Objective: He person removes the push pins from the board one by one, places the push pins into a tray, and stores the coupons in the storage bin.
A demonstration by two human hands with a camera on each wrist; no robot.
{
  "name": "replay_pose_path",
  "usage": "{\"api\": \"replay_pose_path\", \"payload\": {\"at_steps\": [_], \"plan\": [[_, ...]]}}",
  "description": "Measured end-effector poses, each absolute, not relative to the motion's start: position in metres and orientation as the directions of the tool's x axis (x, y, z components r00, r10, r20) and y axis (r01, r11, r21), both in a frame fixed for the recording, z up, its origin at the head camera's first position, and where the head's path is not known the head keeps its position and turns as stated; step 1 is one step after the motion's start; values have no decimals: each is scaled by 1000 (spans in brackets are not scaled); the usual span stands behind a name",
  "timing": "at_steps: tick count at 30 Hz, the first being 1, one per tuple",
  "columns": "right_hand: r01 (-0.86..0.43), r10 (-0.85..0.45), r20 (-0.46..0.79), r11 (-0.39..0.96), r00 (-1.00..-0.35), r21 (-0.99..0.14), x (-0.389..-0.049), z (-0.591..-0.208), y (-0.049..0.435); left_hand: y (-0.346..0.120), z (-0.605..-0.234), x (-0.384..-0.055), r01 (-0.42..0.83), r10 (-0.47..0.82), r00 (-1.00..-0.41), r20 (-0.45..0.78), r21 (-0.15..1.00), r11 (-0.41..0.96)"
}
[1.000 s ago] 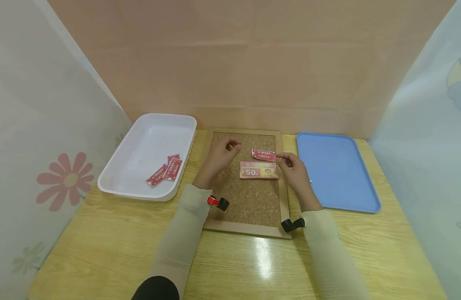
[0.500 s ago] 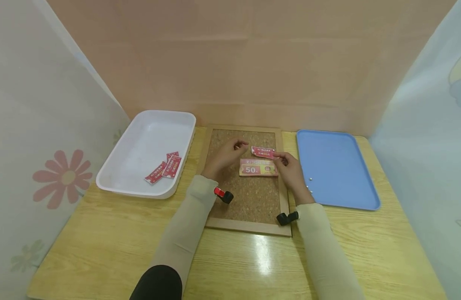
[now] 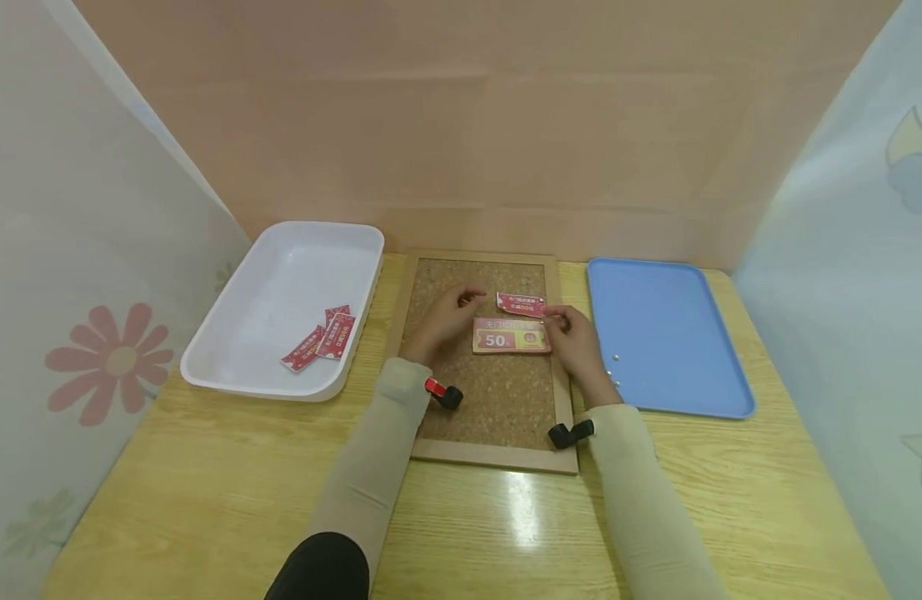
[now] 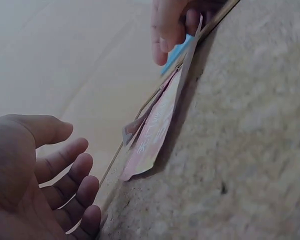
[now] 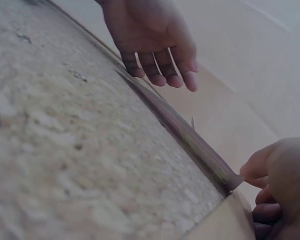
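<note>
Two printed paper coupons lie on the framed corkboard (image 3: 476,408), one above the other. The smaller red coupon (image 3: 519,304) is the upper one; the larger pink and yellow coupon (image 3: 506,337), marked 50, is below it. A small pin head shows at the right end of each. My right hand (image 3: 576,342) pinches the right edge of the larger coupon between thumb and finger, and that corner (image 5: 234,181) bends up in the right wrist view. To the left of the coupons, my left hand (image 3: 448,317) hovers over the cork, fingers relaxed, holding nothing.
A white tray (image 3: 236,317) on the left holds several red coupons (image 3: 335,335). To the right is a blue tray (image 3: 678,342), with a few small silvery pins (image 3: 614,358) near its left edge. A brown sheet hangs behind the wooden table (image 3: 468,533).
My left hand has shifted right toward the coupons, then slightly back. My right hand stays at the larger coupon's right edge with only a small shift. The head view has drifted slightly.
</note>
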State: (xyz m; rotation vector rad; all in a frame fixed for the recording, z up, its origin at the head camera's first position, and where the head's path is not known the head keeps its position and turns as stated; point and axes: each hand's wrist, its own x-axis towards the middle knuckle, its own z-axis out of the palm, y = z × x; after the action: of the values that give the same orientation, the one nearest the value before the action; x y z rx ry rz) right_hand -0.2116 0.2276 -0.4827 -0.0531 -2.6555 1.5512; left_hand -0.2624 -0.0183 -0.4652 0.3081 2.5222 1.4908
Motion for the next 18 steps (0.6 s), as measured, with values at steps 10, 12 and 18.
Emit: {"api": "replay_pose_path", "payload": {"at_steps": [10, 12, 18], "plan": [[16, 63, 24, 575, -998, -818, -207, -487, 238, -16, -473, -251, 189, 310, -951, 5, 800, 569], [10, 58, 30, 591, -998, -806, -207, -487, 240, -14, -474, -250, 213, 323, -946, 20, 788, 577], [7, 40, 21, 607, -999, -795, -202, -486, 243, -12, -476, -246, 214, 329, -944, 11, 780, 588]]}}
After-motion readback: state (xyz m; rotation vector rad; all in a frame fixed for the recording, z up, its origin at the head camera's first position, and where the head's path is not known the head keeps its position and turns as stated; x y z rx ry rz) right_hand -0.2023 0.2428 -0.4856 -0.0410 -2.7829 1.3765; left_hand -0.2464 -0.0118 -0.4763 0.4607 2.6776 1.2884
